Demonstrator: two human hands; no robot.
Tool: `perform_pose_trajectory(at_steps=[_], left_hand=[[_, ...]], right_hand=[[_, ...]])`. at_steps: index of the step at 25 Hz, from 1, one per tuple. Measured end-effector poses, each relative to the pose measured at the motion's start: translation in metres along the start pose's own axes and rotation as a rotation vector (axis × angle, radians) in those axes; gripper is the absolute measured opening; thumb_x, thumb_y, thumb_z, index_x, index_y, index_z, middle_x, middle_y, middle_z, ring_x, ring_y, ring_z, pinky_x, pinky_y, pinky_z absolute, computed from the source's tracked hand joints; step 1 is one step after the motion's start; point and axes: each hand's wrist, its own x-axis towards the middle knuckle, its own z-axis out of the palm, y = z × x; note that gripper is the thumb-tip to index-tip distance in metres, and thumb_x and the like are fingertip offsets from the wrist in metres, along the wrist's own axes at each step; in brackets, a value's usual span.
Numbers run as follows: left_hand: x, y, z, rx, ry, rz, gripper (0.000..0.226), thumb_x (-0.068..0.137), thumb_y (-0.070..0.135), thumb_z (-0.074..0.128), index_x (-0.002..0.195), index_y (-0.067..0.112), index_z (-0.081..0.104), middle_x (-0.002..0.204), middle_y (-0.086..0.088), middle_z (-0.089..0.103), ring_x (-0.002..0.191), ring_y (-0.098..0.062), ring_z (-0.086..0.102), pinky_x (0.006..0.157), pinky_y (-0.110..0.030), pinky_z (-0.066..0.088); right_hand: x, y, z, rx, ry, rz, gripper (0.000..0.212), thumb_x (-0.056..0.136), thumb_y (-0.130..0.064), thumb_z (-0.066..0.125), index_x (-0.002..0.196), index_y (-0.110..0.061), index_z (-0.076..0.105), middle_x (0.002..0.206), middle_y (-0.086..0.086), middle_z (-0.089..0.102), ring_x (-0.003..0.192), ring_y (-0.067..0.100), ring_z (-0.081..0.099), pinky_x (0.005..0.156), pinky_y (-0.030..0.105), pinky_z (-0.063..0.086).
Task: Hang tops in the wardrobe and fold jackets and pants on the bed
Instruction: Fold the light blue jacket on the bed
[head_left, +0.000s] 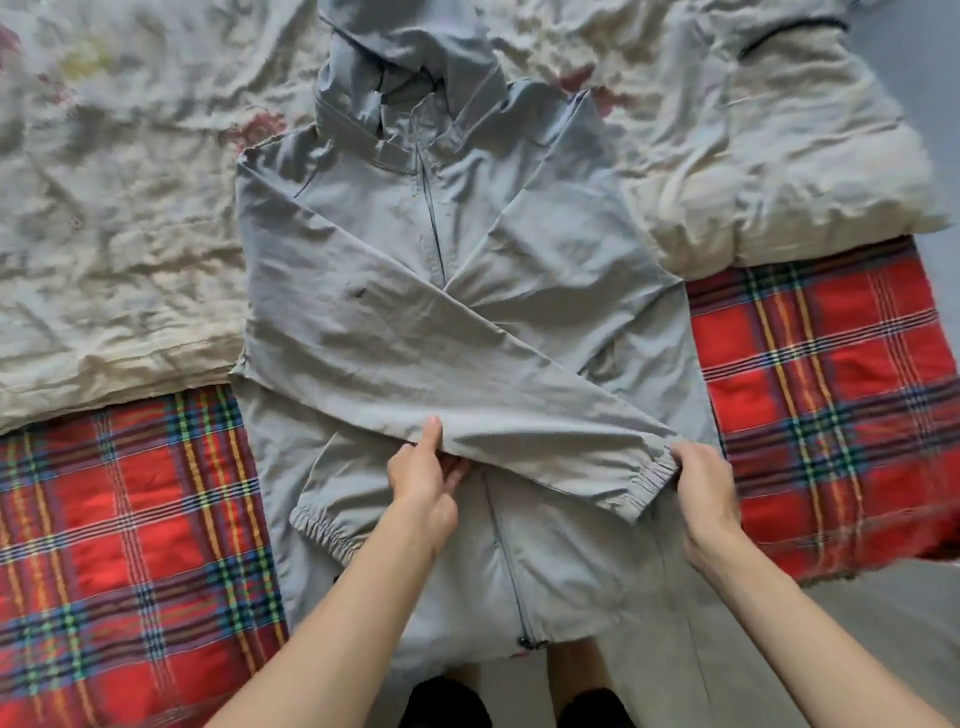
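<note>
Grey jacket sleeve lies pinched in left fingers (cuff gripped by right fingers).

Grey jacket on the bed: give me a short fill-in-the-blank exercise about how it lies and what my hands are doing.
1. The grey jacket lies front up with its zip ____.
2. The upper sleeve and the lower sleeve lie ____ over its front.
3. The right hand grips the upper sleeve by its elastic ____, while the left hand pinches that sleeve's lower edge.
4. The plaid blanket under it is mostly ____.
Missing words: closed; crossed; cuff; red.
</note>
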Motion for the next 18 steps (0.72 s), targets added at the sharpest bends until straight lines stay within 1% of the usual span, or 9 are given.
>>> perform_pose_trajectory(at_steps=[2, 4, 6, 7, 10, 12, 13, 15, 18], left_hand=[[0.002, -0.009, -0.004, 0.062, -0.014, 0.064, 0.026, 0.096, 0.019, 0.063, 0.117, 0.005, 0.058, 0.115, -0.014, 0.067, 0.101, -0.029, 0.067, 0.072, -0.04, 0.057], [0.004, -0.016, -0.009, 0.159, 0.01, 0.092, 0.013, 0.097, 0.016, 0.063, 0.103, 0.007, 0.056, 0.112, -0.016, 0.066, 0.091, -0.028, 0.067, 0.067, -0.036, 0.059], [0.005, -0.019, -0.013, 0.229, 0.096, 0.149, 0.014, 0.095, 0.015, 0.064, 0.1, 0.008, 0.052, 0.113, -0.021, 0.065, 0.089, -0.03, 0.066, 0.062, -0.033, 0.059], [0.004, -0.017, -0.015, 0.315, 0.189, 0.22, 0.021, 0.093, 0.016, 0.066, 0.106, 0.009, 0.05, 0.117, -0.022, 0.064, 0.094, -0.032, 0.065, 0.069, -0.035, 0.059], [-0.002, -0.002, -0.016, 0.775, 0.456, 0.808, 0.049, 0.088, 0.024, 0.066, 0.129, 0.011, 0.044, 0.135, -0.016, 0.047, 0.125, -0.032, 0.047, 0.103, -0.04, 0.037], [0.011, 0.011, -0.018, 1.225, 0.351, 1.269, 0.064, 0.094, 0.041, 0.056, 0.146, 0.012, 0.033, 0.15, -0.016, 0.031, 0.139, -0.029, 0.029, 0.115, -0.038, 0.021], [0.023, 0.022, -0.02, 1.47, 0.259, 1.368, 0.07, 0.097, 0.051, 0.046, 0.153, 0.014, 0.024, 0.158, -0.016, 0.021, 0.146, -0.028, 0.02, 0.119, -0.037, 0.013], [0.054, 0.037, -0.028, 1.851, 0.157, 1.286, 0.08, 0.094, 0.067, 0.022, 0.158, 0.021, 0.012, 0.165, -0.015, 0.006, 0.152, -0.03, 0.004, 0.124, -0.043, 0.004], [0.081, 0.046, -0.043, 2.003, 0.148, 1.22, 0.084, 0.091, 0.071, 0.016, 0.158, 0.021, 0.013, 0.165, -0.015, 0.006, 0.152, -0.034, 0.005, 0.122, -0.048, 0.005]], right_hand=[[-0.002, 0.003, -0.002, 0.093, -0.008, -0.011, 0.033, 0.088, -0.031, 0.056, 0.111, -0.008, 0.059, 0.106, 0.011, 0.065, 0.096, 0.029, 0.06, 0.08, 0.041, 0.043], [-0.008, 0.008, -0.006, -0.056, 0.02, -0.099, 0.034, 0.099, -0.025, 0.053, 0.127, -0.007, 0.046, 0.116, 0.01, 0.057, 0.099, 0.028, 0.054, 0.073, 0.032, 0.033], [-0.012, 0.017, -0.01, -0.237, 0.088, -0.357, 0.041, 0.099, -0.015, 0.055, 0.136, -0.006, 0.039, 0.126, 0.015, 0.05, 0.105, 0.03, 0.051, 0.079, 0.03, 0.034], [-0.016, 0.017, -0.01, -0.341, 0.165, -0.505, 0.048, 0.095, -0.01, 0.06, 0.138, -0.005, 0.04, 0.127, 0.019, 0.047, 0.108, 0.033, 0.05, 0.085, 0.033, 0.038], [-0.021, 0.019, 0.011, -0.589, 0.19, -0.95, 0.055, 0.085, -0.011, 0.068, 0.137, -0.007, 0.05, 0.133, 0.019, 0.043, 0.118, 0.033, 0.046, 0.103, 0.04, 0.036], [-0.02, 0.017, 0.041, -0.714, 0.008, -1.184, 0.057, 0.09, -0.026, 0.059, 0.143, -0.008, 0.049, 0.147, 0.018, 0.038, 0.135, 0.032, 0.038, 0.115, 0.043, 0.028], [-0.016, 0.015, 0.05, -0.823, -0.042, -1.225, 0.061, 0.092, -0.034, 0.053, 0.147, -0.01, 0.044, 0.153, 0.018, 0.033, 0.142, 0.033, 0.031, 0.118, 0.046, 0.023], [0.008, 0.027, 0.05, -1.021, -0.034, -1.14, 0.072, 0.093, -0.05, 0.042, 0.154, -0.012, 0.032, 0.16, 0.022, 0.021, 0.149, 0.037, 0.017, 0.121, 0.049, 0.014], [0.025, 0.046, 0.031, -1.08, 0.026, -0.943, 0.079, 0.097, -0.057, 0.029, 0.156, -0.006, 0.019, 0.162, 0.025, 0.008, 0.151, 0.04, 0.006, 0.122, 0.051, 0.01]])
